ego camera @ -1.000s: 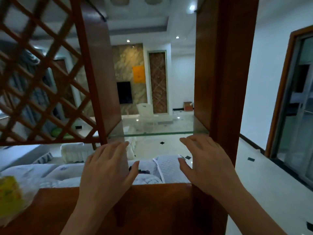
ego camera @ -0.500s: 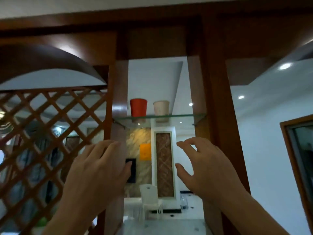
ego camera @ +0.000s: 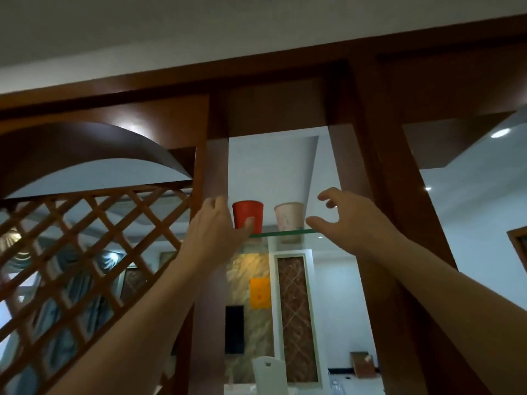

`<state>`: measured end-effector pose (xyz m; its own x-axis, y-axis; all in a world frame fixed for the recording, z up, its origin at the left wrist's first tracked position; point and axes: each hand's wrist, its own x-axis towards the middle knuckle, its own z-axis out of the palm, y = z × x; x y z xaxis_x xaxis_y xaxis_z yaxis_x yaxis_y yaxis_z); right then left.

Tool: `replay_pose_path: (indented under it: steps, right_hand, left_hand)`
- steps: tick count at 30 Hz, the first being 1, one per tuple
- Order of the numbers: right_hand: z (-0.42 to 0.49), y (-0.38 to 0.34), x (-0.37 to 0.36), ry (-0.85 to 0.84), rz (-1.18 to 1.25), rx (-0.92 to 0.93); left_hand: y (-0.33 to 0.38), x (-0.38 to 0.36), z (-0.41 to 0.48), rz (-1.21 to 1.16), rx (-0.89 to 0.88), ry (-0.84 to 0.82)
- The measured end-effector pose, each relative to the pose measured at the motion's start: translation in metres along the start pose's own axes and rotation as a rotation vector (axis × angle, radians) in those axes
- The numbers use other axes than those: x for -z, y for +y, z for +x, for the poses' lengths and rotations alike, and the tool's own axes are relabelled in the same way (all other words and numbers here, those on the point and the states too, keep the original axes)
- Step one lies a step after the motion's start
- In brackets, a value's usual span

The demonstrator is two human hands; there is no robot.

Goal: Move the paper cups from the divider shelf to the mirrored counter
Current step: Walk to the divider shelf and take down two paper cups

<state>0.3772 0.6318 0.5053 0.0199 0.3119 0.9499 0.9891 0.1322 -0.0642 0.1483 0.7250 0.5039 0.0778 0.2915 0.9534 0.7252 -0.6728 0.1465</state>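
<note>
Two paper cups are seen from below, standing upright side by side on the glass shelf (ego camera: 281,232) set high in the wooden divider (ego camera: 368,172). The red paper cup (ego camera: 251,210) is placed at the left end of the shelf, close to the left post, and the pale paper cup (ego camera: 289,216) is set just beside it on the right, with a narrow gap left between them.

Both arms are raised to the shelf. The left hand (ego camera: 216,229) is brought against the red paper cup: its thumb is laid across the lower front of the cup and its fingers (ego camera: 215,201) are curled at the cup's left side, so the cup is taken in the grip while its base is kept on the glass. The right hand (ego camera: 350,223) is held just to the right of the pale paper cup, apart from it; its grip is spread wide, with fingers curved and nothing held, and the thumb is pointed toward the cup.

A diagonal lattice panel (ego camera: 85,252) is fitted into the divider on the left, under a curved arch. Beyond the opening, a white chair (ego camera: 268,372), an orange panel (ego camera: 259,293) and a dark screen (ego camera: 234,329) are seen in the far room.
</note>
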Motion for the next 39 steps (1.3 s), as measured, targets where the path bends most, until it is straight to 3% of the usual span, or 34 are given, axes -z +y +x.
replay_pose_path:
  steps: [4,11,21,29,35,39]
  right_hand:
    - [0.037,0.017,-0.021,-0.097,-0.005,-0.092]
    - [0.083,0.022,-0.047,-0.275,0.044,-0.162]
    - [0.109,0.021,-0.061,-0.508,0.343,-0.335]
    - [0.104,0.008,-0.06,-0.412,0.528,-0.416]
    - [0.081,-0.015,-0.02,-0.225,0.835,-0.338]
    - [0.046,-0.025,0.007,-0.205,0.949,-0.284]
  left_hand:
    - [-0.004,-0.024,0.031,0.073,0.035,-0.09]
    - [-0.015,-0.047,0.076,-0.081,0.216,-0.239]
    - [-0.02,-0.06,0.096,-0.212,0.261,-0.343]
    - [-0.021,-0.049,0.087,-0.518,0.248,-0.288]
    - [-0.009,-0.009,0.058,-0.78,0.169,-0.163]
    - [-0.008,0.007,0.022,-0.87,0.133,-0.12]
